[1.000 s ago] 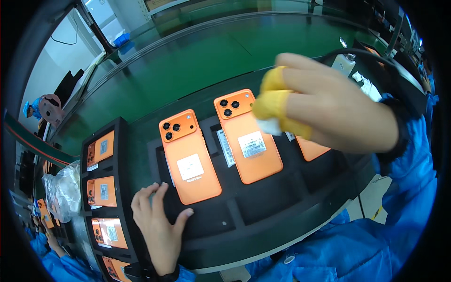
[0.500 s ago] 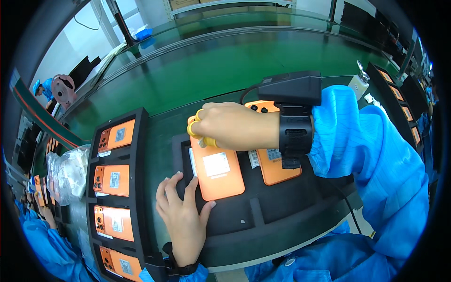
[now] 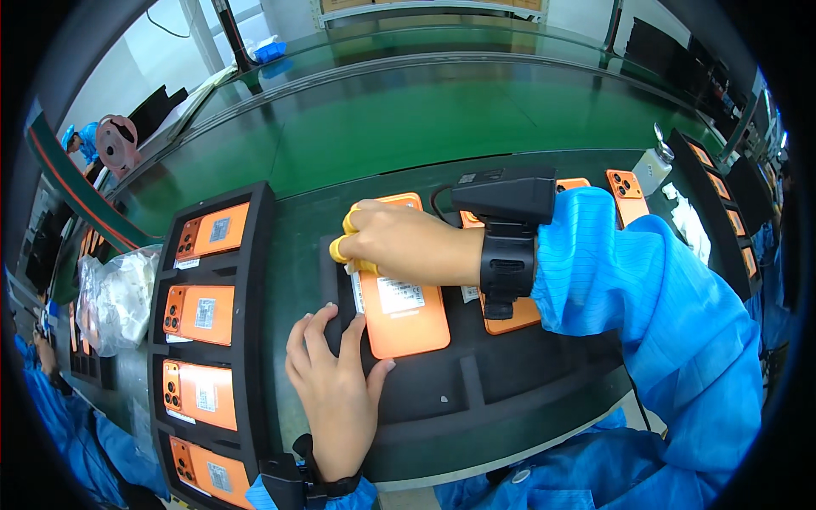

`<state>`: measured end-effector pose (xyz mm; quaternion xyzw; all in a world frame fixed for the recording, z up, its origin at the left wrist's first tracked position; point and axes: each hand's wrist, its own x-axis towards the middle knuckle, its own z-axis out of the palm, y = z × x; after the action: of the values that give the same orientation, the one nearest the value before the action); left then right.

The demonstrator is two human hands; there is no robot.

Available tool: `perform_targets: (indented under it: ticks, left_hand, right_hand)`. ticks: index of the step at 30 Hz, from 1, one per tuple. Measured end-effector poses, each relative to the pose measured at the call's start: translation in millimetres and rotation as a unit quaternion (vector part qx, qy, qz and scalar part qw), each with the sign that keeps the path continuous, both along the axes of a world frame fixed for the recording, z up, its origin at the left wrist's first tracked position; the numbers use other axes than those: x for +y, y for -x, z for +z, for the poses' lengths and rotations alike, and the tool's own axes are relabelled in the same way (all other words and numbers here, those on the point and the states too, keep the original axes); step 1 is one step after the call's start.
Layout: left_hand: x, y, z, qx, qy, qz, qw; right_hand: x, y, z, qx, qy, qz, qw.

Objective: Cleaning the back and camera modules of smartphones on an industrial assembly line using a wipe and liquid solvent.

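Lying back up on a black tray (image 3: 473,382), the orange phone (image 3: 408,333) sits between the 2 hands, camera end away from the person. The right hand (image 3: 404,244) arches over that end, its fingers curled narrow, with yellow finger cots (image 3: 338,250) probably worn for a clean, sure touch; whether anything is pinched beneath them I cannot tell. The left hand (image 3: 337,391) is spread wide and holds nothing, its index finger at the phone's left edge and its thumb just beside the lower corner, seemingly to check any sliding. Face-up placing leaves the white label (image 3: 401,297) exposed; its print is too small to read, as is the faint lettering under it. A white slip (image 3: 357,293) shows along the left edge. To the right, another phone (image 3: 510,323) lies partly hidden under the right forearm. On the left, a second tray (image 3: 257,280) holds 4 phones (image 3: 218,316) crosswise, in separate slots that presumably prevent rubbing, each with a greyish coded label facing up. Farther out on the green worktop (image 3: 293,234) are a clear bag (image 3: 119,297), a pump bottle (image 3: 653,170) and crumpled tissue (image 3: 690,225).
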<state>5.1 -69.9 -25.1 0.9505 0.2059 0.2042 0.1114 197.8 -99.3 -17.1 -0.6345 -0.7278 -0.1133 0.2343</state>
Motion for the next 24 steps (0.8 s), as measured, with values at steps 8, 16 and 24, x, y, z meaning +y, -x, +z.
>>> perform_targets:
  ticks: [8,16,24]
  left_hand:
    - [1.3,0.4,-1.3,0.009,-0.002,0.002,1.0]
    - [-0.2,-2.4,0.4,0.023,0.002,0.01,1.0]
    - [0.8,1.3,0.7,0.039,0.0,0.014,0.999]
  right_hand:
    - [-14.7,-11.3,17.4,-0.052,0.116,0.06,0.99]
    - [-46.9,-32.7,21.2,-0.061,0.16,0.059,0.984]
    - [-68.0,-45.0,28.6,-0.061,0.145,0.019,0.987]
